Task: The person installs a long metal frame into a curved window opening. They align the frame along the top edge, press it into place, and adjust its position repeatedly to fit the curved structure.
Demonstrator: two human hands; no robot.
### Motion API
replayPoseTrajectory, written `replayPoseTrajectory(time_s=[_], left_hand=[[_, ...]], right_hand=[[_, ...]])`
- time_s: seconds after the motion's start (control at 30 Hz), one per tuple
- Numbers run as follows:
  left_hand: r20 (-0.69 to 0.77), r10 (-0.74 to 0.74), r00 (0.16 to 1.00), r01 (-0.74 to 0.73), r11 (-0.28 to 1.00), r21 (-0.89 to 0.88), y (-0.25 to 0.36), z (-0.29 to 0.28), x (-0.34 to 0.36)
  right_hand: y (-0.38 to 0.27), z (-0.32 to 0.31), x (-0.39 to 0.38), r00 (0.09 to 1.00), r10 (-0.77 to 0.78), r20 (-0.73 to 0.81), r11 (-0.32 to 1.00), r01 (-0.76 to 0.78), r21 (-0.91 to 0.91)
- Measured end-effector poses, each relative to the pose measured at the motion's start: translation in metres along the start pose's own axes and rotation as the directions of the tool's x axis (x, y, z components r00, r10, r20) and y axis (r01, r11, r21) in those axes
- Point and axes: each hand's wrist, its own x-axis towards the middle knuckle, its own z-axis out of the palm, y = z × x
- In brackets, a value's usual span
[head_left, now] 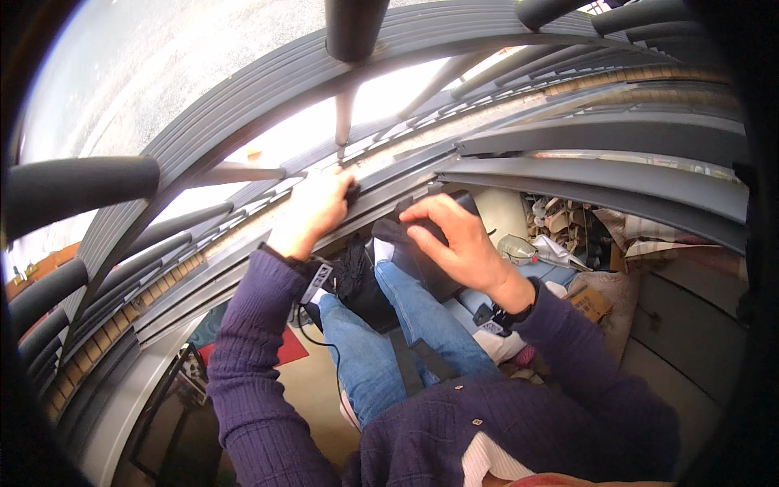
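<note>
My left hand (312,207) reaches forward to the window sill, its fingers curled at the foot of a thin upright bar (344,118). A small dark thing (351,193) shows beside its fingers; its kind is hidden. My right hand (466,247) hovers above my knees and the dark surface under my feet, fingers bent, thumb and forefinger apart, with nothing seen between them. Between the two hands runs the grey metal window track (385,195).
Dark metal railings (243,85) curve across the outside of the window. Grey sash frames (584,174) slant off to the right. Below stand my jeans-clad legs (422,300). At right are a clear plastic bottle (517,249), a cardboard box (590,303) and piled clutter. A cable (335,349) hangs from my left wrist.
</note>
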Motion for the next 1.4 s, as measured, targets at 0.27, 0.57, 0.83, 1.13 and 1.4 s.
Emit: replayPoseTrajectory(time_s=[0.27,0.57,0.83,1.13,1.4], left_hand=[[0.032,-0.155,0.987,0.150,0.981,0.124,-0.038,-0.024,-0.076],[-0.123,-0.231,0.965,0.255,0.936,0.242,-0.076,-0.035,-0.148],[-0.330,-0.245,0.912,0.347,0.888,0.300,-0.097,-0.034,-0.200],[-0.184,-0.206,0.961,0.084,0.854,-0.514,-0.030,-0.048,-0.087],[-0.063,0.182,0.981,-0.192,0.932,-0.306,0.095,0.025,0.087]], right_hand=[[-0.001,-0.010,0.055,0.955,-0.293,-0.044,0.842,0.236,-0.485],[0.067,0.047,0.068,0.994,-0.109,0.008,0.516,0.063,-0.854],[0.059,0.062,0.068,0.995,0.037,-0.089,0.703,-0.089,-0.706],[-0.033,0.098,-0.015,0.986,0.151,-0.065,0.935,-0.121,0.333],[0.002,0.028,-0.072,0.952,0.275,-0.135,0.948,-0.245,0.204]])
